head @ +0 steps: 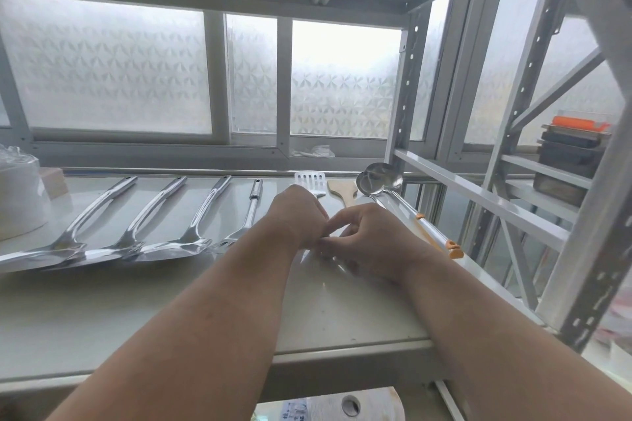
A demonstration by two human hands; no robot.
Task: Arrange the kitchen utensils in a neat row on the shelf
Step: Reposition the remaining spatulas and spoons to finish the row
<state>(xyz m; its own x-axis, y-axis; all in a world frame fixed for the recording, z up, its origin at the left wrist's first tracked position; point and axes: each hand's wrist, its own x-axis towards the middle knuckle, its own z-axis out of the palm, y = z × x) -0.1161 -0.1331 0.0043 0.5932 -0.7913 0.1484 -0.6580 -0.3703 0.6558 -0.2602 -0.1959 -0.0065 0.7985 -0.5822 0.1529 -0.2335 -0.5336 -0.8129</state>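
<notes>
On the white shelf (136,301) lie three steel turners (154,212) side by side, heads toward me. Right of them lies a steel fork-like utensil (252,207). Further right are a slotted spatula (309,180), a wooden spatula (343,192) and two steel ladles (378,178) with orange-tipped handles, heads toward the window. My left hand (297,214) is curled over the slotted spatula's handle. My right hand (371,237) pinches at the same spot with thumb and forefinger. That handle and most of the wooden spatula's handle are hidden under my hands.
A white wrapped stack (18,195) stands at the shelf's far left. Perforated metal uprights (403,92) frame the right end, and beyond them sit stacked dark trays (569,154) with an orange lid. Frosted windows run behind, another shelf overhead. A paper roll (352,405) sits below.
</notes>
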